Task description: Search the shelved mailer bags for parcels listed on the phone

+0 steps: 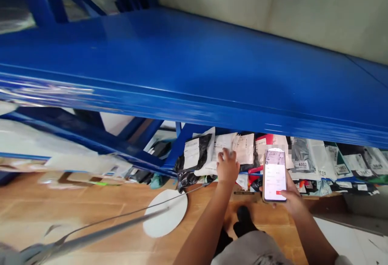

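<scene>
My right hand (294,196) is closed around a smartphone (275,176), its thumb over a red button low on the lit screen. My left hand (227,168) reaches to the row of mailers on the lower shelf, fingers apart and resting on a white parcel bag (222,141). Left of it leans a black parcel bag with a white label (191,152). A pale labelled packet (245,148) stands just right of my fingers. Behind the phone are a red packet (261,146) and a grey bag marked 4002 (300,156).
A broad blue upper shelf (182,63) spans the view above the parcels. More bagged parcels (357,164) line the lower shelf to the right. On the wooden floor (121,204) stands a round white base (166,212), near a grey pole (100,238).
</scene>
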The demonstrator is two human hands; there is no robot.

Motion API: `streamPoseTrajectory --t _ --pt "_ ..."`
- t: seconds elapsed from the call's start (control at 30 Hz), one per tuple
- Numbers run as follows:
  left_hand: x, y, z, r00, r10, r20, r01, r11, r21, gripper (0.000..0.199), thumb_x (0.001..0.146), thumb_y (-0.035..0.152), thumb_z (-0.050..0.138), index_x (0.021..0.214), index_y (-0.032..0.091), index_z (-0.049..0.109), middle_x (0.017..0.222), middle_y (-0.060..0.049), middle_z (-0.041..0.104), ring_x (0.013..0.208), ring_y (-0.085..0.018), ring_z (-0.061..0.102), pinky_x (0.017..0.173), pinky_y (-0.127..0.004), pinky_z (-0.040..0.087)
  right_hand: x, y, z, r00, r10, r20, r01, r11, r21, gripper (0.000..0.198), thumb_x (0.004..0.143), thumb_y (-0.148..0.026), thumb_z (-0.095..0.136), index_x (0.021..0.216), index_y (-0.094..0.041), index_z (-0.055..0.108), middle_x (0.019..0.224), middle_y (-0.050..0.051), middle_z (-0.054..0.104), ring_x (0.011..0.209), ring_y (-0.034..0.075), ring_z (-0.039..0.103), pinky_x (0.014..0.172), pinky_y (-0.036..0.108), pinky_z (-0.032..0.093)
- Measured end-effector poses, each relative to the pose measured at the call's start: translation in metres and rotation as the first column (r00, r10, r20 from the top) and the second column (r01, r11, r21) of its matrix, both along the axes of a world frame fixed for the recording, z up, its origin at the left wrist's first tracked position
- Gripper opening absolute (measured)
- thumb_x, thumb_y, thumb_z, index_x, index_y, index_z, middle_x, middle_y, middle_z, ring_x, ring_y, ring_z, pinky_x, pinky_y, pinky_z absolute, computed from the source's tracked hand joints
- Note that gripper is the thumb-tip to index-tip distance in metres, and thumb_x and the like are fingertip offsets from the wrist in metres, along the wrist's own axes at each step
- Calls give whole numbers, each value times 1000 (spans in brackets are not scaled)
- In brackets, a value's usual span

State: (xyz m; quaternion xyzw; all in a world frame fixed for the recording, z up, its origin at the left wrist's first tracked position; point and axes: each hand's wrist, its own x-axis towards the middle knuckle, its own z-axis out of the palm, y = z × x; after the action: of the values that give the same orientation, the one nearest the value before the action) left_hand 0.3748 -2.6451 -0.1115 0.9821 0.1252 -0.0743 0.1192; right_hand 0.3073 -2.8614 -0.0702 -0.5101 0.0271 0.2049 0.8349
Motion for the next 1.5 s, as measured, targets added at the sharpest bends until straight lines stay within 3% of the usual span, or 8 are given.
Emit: streamPoseTrajectory --t 0.17,0.37,0.67,0.9,1.1,1.27,1.5 --pt "-1 3 -7 998 4 60 -3 1000 -21 45 93 27 50 137 25 56 158 -16 37 136 -36 39 91 -46 57 -11 14 4 1000 -25 -12 25 999 -21 110 64 -33 79 158 -30 22 113 19 74 92 43 73 40 30 48" --pt "-4 5 -2 995 -31 92 36 998 -53 44 93 26 51 136 22 59 155 -19 40 135 -38 41 90 -47 58 -16 24 -3 994 -104 36 104 994 -16 109 64 -25 79 158 -31 23 110 14 74 82 34 75 41 27 50" --pt "-2 6 9 995 -50 86 55 997 -56 44 95 28 49 137 21 59 154 -23 39 132 -40 43 86 -47 58 -8 31 12 993 85 76 -76 990 -116 106 68 -18 71 157 -35 17 122 9 71 90 29 74 50 28 56" --pt "-2 5 10 996 -58 74 62 997 -51 45 95 28 48 139 20 58 154 -24 38 132 -40 43 86 -46 57 -8 29 16 991 90 104 -72 985 -159 98 72 -23 72 155 -35 23 128 10 67 92 29 73 49 27 56" --pt "-2 5 10 996 -51 68 54 998 -40 45 96 28 47 139 21 58 155 -23 38 133 -40 42 86 -46 57 -9 22 11 988 120 102 -105 985 -137 101 73 -20 71 157 -36 17 121 8 71 88 27 73 49 27 56" --pt "-2 5 9 997 -57 55 59 997 -43 46 95 25 47 139 20 57 156 -22 37 135 -39 41 91 -46 56 -15 15 1 995 10 100 3 992 -130 101 70 -20 73 157 -35 23 118 9 72 83 28 73 43 25 51" --pt "-7 5 1 996 -54 75 58 997 -45 51 93 28 53 144 25 54 159 -20 35 139 -39 39 94 -48 55 -15 16 7 999 5 40 -6 999 33 100 62 -26 74 153 -32 35 104 10 75 79 30 73 42 25 49"
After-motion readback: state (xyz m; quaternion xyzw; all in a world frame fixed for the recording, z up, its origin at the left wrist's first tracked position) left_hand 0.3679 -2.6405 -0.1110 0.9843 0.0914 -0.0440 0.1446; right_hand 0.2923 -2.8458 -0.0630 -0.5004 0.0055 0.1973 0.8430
